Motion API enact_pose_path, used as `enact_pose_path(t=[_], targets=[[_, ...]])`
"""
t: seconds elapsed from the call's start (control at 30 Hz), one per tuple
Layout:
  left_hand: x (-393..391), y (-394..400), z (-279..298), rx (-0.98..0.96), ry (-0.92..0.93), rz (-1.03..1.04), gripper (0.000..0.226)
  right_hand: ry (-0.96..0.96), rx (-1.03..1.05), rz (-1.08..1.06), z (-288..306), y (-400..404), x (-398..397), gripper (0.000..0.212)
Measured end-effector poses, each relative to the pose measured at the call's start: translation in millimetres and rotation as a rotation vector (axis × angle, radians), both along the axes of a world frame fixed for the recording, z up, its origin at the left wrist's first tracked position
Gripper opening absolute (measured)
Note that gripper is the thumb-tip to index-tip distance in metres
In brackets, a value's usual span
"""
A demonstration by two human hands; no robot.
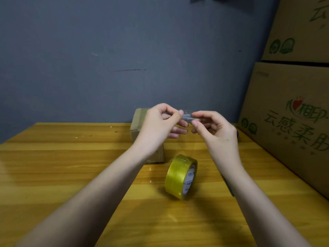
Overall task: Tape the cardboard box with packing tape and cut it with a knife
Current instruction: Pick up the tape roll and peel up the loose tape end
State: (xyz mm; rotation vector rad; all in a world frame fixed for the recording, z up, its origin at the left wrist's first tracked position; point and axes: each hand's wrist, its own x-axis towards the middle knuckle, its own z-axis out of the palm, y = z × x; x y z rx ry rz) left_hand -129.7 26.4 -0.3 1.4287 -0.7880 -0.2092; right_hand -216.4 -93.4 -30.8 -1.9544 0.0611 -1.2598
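A small cardboard box [138, 122] stands on the wooden table [71, 166] near the back wall, with tape across its top; my left arm hides much of it. Above the table, in front of the box, my left hand [160, 122] and my right hand [213, 129] pinch a small crumpled piece of clear tape [187, 116] between thumbs and fingertips. A roll of yellowish packing tape [179, 176] stands on its edge on the table below my hands. A dark thin object [229, 186], perhaps the knife, lies mostly hidden under my right forearm.
Two large printed cardboard cartons [292, 113] are stacked along the table's right side against the grey wall [106, 50]. Small crumbs dot the table's far left.
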Motion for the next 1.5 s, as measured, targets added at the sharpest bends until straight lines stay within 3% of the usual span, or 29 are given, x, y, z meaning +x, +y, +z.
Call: enact_pose_path(t=[0.7, 1.17, 1.37, 1.5], targets=[[0, -4, 7, 0.096, 0.081, -0.012, 0.014, -0.042, -0.121, -0.168, -7, 7, 5, 0.006], [2, -4, 6, 0.102, 0.089, -0.012, 0.027, -0.1, -0.464, -0.324, -12, -1, 4, 0.01], [-2, -4, 8, 0.12, 0.096, 0.003, 0.014, -0.08, -0.496, -0.317, -11, -5, 3, 0.011], [-2, -4, 9, 0.104, 0.107, 0.006, 0.013, -0.068, -0.406, -0.278, -11, -6, 4, 0.007]])
